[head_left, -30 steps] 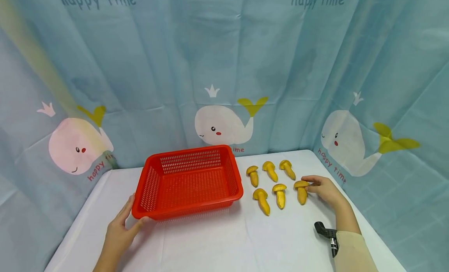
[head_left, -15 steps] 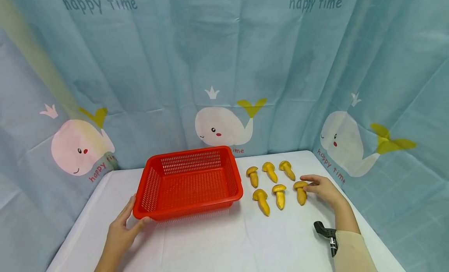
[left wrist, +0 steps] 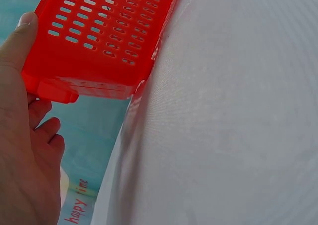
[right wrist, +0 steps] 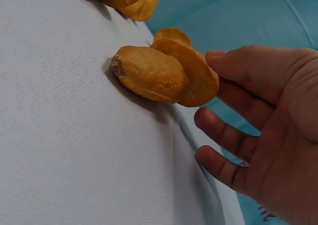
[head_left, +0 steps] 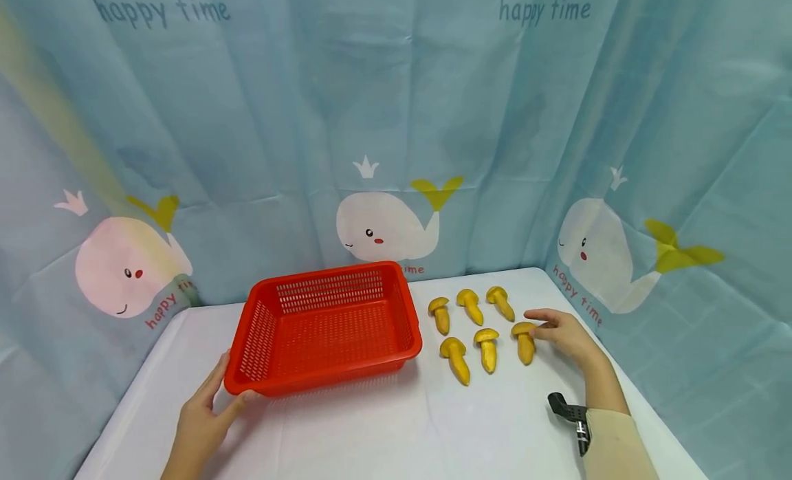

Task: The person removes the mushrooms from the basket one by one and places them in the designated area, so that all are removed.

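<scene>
A red plastic basket [head_left: 334,335] with slotted walls stands on the white table, left of the middle. My left hand [head_left: 201,421] grips its near left corner. In the left wrist view, the thumb [left wrist: 22,34] lies along the outer wall and the other fingers curl below the rim. To the right, several yellow-brown mushrooms [head_left: 455,360] lie in two rows. My right hand [head_left: 564,335] is at the rightmost front mushroom [head_left: 524,346], thumb and index finger about its cap. In the right wrist view, that mushroom's stem [right wrist: 149,73] points away from the palm; the index fingertip is hidden behind the cap.
A blue curtain [head_left: 260,136] printed with whales hangs behind and at both sides of the table [head_left: 371,432]. Below the right forearm, a black wrist mount [head_left: 569,415] sticks out from the beige sleeve [head_left: 615,445].
The head view has shifted slightly, so the basket, mushrooms and hands appear a little further left and lower. Both hands keep their places at the basket and the mushroom.
</scene>
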A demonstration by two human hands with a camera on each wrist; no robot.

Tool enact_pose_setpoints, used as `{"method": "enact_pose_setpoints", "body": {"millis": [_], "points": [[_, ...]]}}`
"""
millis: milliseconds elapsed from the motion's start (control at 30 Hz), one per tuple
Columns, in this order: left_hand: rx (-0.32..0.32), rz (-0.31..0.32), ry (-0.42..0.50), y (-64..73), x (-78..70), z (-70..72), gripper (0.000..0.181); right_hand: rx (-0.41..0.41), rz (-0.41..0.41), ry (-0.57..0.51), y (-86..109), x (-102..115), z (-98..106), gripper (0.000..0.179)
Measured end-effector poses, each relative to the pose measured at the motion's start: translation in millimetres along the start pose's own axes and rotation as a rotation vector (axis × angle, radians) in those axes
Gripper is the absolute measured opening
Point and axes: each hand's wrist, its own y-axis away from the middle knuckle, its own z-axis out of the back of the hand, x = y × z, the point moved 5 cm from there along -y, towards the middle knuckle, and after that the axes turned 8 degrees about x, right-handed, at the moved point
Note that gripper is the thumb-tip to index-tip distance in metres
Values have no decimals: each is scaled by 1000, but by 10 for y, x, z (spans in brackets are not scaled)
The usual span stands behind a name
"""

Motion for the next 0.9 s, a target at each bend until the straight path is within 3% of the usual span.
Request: {"method": "enact_pose_setpoints", "body": {"millis": [400, 667, 900], "points": [[-18, -43, 28, 7, -16, 40, 87, -59, -39, 15, -31, 59, 90, 48], [-32, -93, 59, -57, -53, 56, 86, -189, 46, 105, 14, 317, 196, 44], [45, 7, 34, -83, -34, 83, 81, -269, 147, 208, 32, 599, 177, 41]]}}
